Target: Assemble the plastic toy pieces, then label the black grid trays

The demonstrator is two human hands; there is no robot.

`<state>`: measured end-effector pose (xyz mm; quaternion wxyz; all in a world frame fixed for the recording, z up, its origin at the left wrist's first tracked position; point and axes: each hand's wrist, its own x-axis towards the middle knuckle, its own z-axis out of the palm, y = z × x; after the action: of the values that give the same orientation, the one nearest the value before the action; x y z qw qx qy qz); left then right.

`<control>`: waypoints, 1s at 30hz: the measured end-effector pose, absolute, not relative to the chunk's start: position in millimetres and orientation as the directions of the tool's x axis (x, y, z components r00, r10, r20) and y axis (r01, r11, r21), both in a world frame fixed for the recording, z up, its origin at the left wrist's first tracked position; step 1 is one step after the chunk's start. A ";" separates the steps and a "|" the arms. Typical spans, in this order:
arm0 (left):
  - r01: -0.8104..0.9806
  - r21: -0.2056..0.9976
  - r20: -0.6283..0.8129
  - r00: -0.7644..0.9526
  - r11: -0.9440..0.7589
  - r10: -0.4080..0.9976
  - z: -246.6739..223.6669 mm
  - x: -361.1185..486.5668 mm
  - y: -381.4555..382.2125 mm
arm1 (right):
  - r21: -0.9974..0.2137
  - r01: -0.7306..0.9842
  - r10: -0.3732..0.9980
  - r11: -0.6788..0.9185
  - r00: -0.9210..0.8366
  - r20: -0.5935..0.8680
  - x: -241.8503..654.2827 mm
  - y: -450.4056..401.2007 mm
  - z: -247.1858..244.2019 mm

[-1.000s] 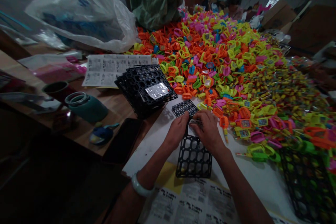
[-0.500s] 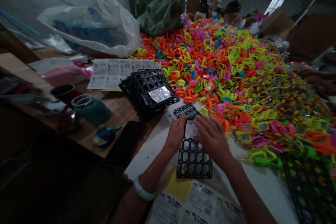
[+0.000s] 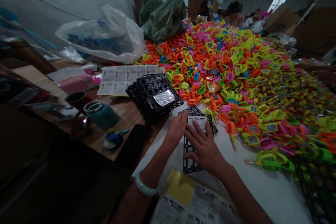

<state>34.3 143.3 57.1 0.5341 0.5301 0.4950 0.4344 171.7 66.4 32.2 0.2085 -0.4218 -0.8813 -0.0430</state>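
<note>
A black plastic lattice tray (image 3: 191, 163) lies on the white surface in front of me, with a white printed label (image 3: 198, 121) near its far end. My right hand (image 3: 202, 143) rests over the tray with its fingers spread, the fingertips at the label's near edge. At the tray's left edge is my left hand (image 3: 176, 128), its fingers stretched and held together beside the label; nothing shows in it. Part of another black lattice tray (image 3: 193, 109) sticks out beyond the label. Close to me lies a sheet of printed labels (image 3: 204, 203) with a yellow bare patch.
Stacked black trays (image 3: 154, 94) stand at the left, near a dark phone (image 3: 133, 145), a teal jar (image 3: 102, 114) and another label sheet (image 3: 126, 77). A large heap of colourful plastic toys (image 3: 225, 66) fills the back and right. People are partly visible behind.
The label now lies flat and readable on the tray. My right hand has moved nearer to me and spread its fingers over the tray. The camera view has shifted slightly.
</note>
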 end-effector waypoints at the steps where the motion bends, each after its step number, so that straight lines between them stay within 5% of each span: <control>1: 0.061 0.996 -0.079 0.180 0.069 0.981 57.9 34.9 142.2 | -0.133 0.761 0.733 0.635 -0.540 0.413 171.5 66.5 32.0; 7: 0.141 0.973 -0.228 0.447 0.184 0.865 65.5 35.0 144.1 | -0.443 0.617 0.753 0.651 -0.452 0.477 191.5 61.0 39.4; 11: -0.089 0.994 -0.048 0.188 0.065 0.981 85.0 43.8 170.1 | -0.632 0.633 0.786 0.447 0.060 0.615 213.6 63.4 38.2; 15: -0.285 0.955 0.097 0.029 -0.085 0.995 105.4 52.3 196.6 | -0.751 0.637 0.766 0.175 0.391 0.510 237.0 73.4 25.6; 17: -0.229 0.967 0.123 0.058 -0.107 0.991 106.3 52.0 195.2 | -0.763 0.639 0.862 0.102 0.326 0.388 242.2 72.0 21.5; 20: 0.120 0.981 0.117 0.262 -0.152 0.958 92.2 42.1 168.1 | -0.781 0.619 0.997 0.076 -0.028 0.075 237.5 58.2 24.3; 23: 0.487 0.826 -0.089 0.607 -0.282 0.789 67.2 26.2 121.0 | -0.786 0.613 0.883 0.080 -0.409 -0.230 225.3 42.0 34.4; 26: 0.606 0.647 -0.237 0.737 -0.463 0.633 42.2 16.1 76.7 | -0.750 0.644 0.766 0.153 -0.557 -0.322 216.6 34.3 42.6; 30: 0.679 0.562 -0.252 0.684 -0.472 0.684 24.9 14.2 48.2 | -0.740 0.647 0.733 0.184 -0.592 -0.335 214.2 25.4 46.9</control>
<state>14.2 48.2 24.9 0.3259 0.8579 0.3972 0.0041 214.2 25.4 46.9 0.0474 -0.4492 -0.7678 0.4544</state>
